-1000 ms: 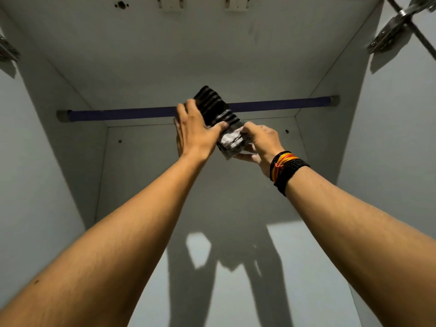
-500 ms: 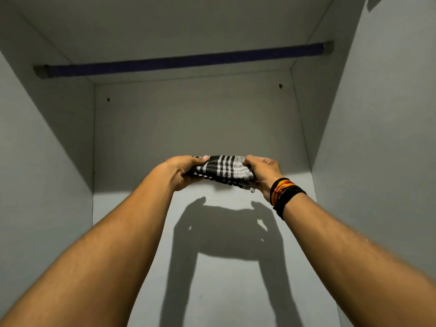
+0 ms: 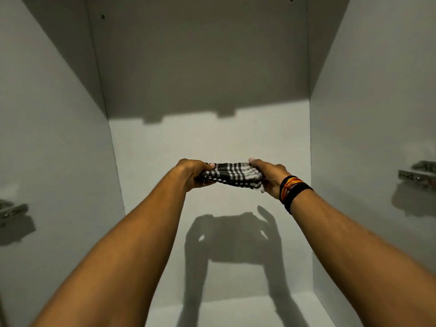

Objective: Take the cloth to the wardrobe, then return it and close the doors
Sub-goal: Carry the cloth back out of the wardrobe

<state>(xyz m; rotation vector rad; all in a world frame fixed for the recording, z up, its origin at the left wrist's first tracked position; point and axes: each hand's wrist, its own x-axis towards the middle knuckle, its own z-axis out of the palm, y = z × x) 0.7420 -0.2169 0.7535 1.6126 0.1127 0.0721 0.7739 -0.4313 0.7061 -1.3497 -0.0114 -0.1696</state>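
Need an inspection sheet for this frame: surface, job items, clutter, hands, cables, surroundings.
Surface: white wardrobe floor, bare, with the shadow of the arms across it.
Job's things: folded black-and-white checked cloth, held in the air inside the wardrobe, resting on nothing.
Clutter: nothing seen.
Grippers: left hand shut on the cloth's left end; right hand shut on its right end; bracelets on the right wrist.
Cables: nothing seen.
Surroundings: white back panel, upper half in shade; left side wall and right side wall; one metal hinge at the left edge, another hinge at the right edge. Doors out of view.
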